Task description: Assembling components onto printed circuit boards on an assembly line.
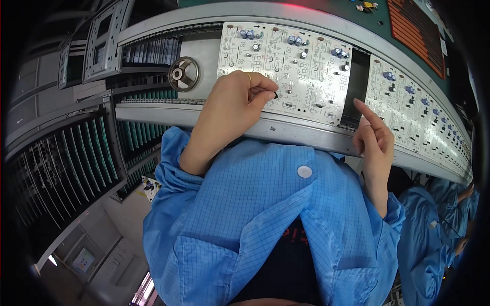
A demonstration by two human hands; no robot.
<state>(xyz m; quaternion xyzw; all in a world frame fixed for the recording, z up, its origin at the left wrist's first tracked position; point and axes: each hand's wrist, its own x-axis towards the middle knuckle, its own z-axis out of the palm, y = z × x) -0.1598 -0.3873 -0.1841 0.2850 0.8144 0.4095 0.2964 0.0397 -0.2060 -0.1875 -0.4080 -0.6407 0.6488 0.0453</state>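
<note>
A white circuit board panel (311, 81) lies on the conveyor rails in front of me, dotted with blue and black capacitors and other small parts. Over its lower left part, my left hand (232, 102) pinches a small black component (276, 95) between thumb and fingertips, close to the board surface. The exact kind of that part is too small to make out. My right hand (376, 138) hovers by the gap between this panel and a second white panel (403, 104) to the right. Its index finger is stretched out, the other fingers loosely bent, and nothing shows in it.
The near metal rail (275, 127) runs between me and the boards. A metal handwheel (184, 74) sits left of the panel. Racks of upright boards (66, 158) stand at left. An orange-brown slatted tray (416, 35) lies far right. Other people in blue smocks (426, 234) are at right.
</note>
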